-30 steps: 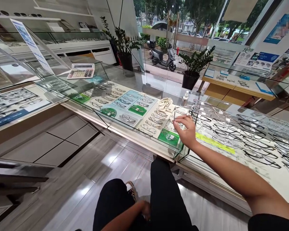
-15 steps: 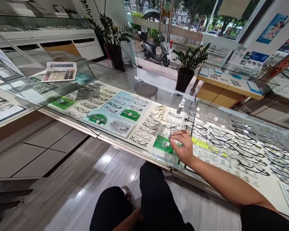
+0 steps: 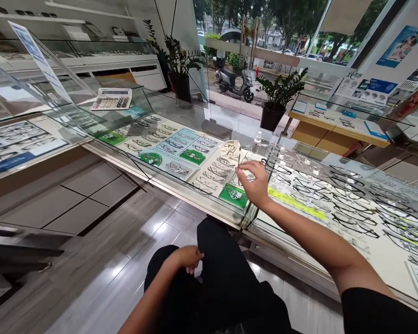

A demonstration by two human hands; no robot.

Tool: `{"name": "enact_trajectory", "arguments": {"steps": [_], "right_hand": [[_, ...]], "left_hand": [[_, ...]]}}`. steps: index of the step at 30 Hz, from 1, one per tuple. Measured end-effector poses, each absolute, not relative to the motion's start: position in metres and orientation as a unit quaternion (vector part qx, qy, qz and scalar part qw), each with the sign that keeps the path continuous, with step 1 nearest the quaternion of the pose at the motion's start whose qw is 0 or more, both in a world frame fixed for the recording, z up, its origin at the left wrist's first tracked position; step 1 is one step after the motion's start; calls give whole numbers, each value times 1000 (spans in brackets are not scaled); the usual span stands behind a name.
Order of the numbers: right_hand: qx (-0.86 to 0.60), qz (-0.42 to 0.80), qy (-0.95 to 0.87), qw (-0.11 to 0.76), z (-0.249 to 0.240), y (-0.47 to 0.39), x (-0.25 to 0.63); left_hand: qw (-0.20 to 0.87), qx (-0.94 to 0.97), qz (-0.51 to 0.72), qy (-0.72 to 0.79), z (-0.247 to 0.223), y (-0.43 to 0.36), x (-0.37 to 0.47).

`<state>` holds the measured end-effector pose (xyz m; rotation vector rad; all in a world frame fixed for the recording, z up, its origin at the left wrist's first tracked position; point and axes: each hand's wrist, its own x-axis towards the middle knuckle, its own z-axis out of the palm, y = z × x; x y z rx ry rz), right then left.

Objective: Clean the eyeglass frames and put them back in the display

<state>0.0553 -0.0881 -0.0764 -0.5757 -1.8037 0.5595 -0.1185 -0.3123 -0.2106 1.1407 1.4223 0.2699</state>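
Right hand [image 3: 252,185] reaches out over the glass counter [image 3: 181,116], thumb and forefinger pinched on a thin dark rod-like item [image 3: 238,163], most likely one arm of a pair of glasses; the rest of it is too thin and blurred to make out. It stands roughly upright above the fingertips, over the counter top near the green card [image 3: 233,195]. Other fingers loosely curled. Left hand [image 3: 187,256] rests on the person's lap on black trousers [image 3: 226,278], fingers slack and half-curled, holding nothing.

Counts: one calculator [image 3: 111,99] on the counter's far left end, one small spray bottle [image 3: 257,141], one beige cloth [image 3: 231,149] just beside the pinched item. Two potted plants [image 3: 280,99] on the floor behind the counter, one scooter [image 3: 231,82] outside the glass door. Rows of glasses frames [image 3: 348,204] under the glass, too many to count. Green display cards inside the case: at least four visible.
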Motion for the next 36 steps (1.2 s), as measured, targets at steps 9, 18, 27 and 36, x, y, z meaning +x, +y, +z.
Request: {"name": "enact_trajectory", "arguments": {"steps": [9, 18, 27, 36], "right_hand": [[-271, 390, -702, 531, -29, -57, 123], [-286, 432, -623, 586, -33, -38, 167], [-295, 454, -597, 592, -30, -39, 161], [-307, 482, -585, 576, -29, -41, 158]], "left_hand": [[198, 672, 358, 617, -49, -198, -139], [100, 652, 370, 654, -35, 11, -104], [262, 628, 415, 604, -84, 47, -88], [569, 534, 539, 317, -49, 1, -56]]}}
